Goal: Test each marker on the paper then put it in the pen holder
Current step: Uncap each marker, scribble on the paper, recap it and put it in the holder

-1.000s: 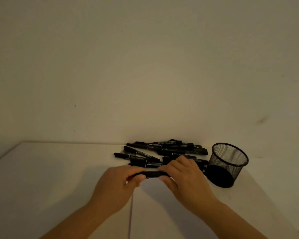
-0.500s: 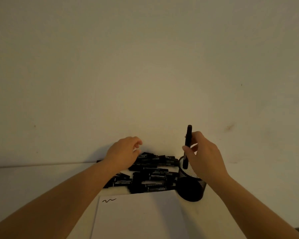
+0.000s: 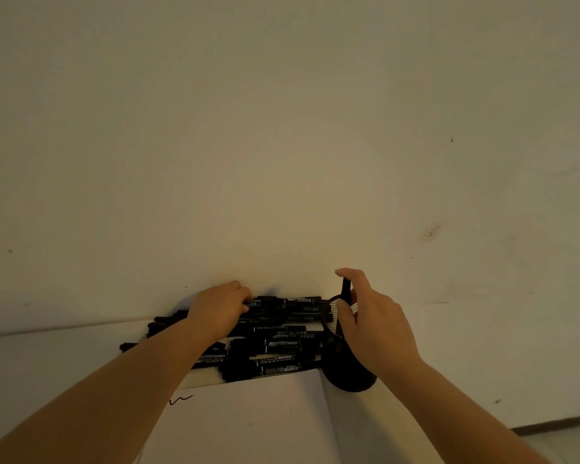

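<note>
Marker (image 3: 345, 291) stands upright in the mesh pen holder (image 3: 347, 373) near the table's (image 3: 47, 360) back edge, below a bare wall (image 3: 281, 128); right hand (image 3: 370, 316) loosely pinches it. Left hand (image 3: 219, 308), fingers curled, grips one of the piled markers (image 3: 275, 343) beside the paper (image 3: 248, 426).

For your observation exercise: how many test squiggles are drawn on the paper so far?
1: a single squiggle near the left edge of the paper, just beside the left forearm. That forearm covers part of the sheet, so another could be hidden.
</note>
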The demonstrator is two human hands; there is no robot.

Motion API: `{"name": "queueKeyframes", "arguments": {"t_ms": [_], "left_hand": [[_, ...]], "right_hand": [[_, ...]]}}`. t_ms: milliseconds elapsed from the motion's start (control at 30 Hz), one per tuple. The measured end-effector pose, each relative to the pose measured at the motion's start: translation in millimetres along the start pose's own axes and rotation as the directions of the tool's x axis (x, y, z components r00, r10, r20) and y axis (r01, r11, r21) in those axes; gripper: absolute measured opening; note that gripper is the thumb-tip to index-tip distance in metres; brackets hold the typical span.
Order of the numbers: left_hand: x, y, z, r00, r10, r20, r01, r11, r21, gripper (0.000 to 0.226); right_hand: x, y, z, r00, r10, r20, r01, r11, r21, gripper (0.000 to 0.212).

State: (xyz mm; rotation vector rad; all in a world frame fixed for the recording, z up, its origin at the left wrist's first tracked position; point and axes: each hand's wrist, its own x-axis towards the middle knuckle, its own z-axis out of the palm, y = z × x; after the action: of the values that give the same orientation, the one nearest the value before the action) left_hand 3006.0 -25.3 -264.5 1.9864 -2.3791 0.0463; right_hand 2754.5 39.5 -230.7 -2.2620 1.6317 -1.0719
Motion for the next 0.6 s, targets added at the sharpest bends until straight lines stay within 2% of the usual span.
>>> {"name": "queueKeyframes", "arguments": {"t_ms": [167,367,467,533,600], "left_hand": [[-6,-6,7,0.995,0.041,-0.094,-0.039,0.999,0.029,0.026],[-23,-5,-11,0.938,0.045,-0.343,-0.113,0.977,-0.181,0.026],[-43,4,-28,0.916,0.032,-0.399,-0.179,0.925,-0.336,0.026],[-62,11,-37,0.933,0.016,-0.360,-0.205,0.845,-0.494,0.023],[-85,17,-42,0.947,-0.012,-0.321,-0.204,0.750,-0.629,0.020]], "right_hand": [[1,-1,3,1.000,-0.029,-0.001,0.029,0.998,-0.058,0.028],[5,-9,-2,0.999,-0.032,0.033,0.036,0.995,-0.097,0.042],[4,-24,-5,0.991,-0.104,-0.086,0.087,0.980,-0.177,0.042],[-2,-41,-6,0.974,-0.154,-0.166,0.136,0.984,-0.112,0.035],[-13,-60,-2,0.979,-0.120,-0.163,0.134,0.988,0.079,0.024]]}}
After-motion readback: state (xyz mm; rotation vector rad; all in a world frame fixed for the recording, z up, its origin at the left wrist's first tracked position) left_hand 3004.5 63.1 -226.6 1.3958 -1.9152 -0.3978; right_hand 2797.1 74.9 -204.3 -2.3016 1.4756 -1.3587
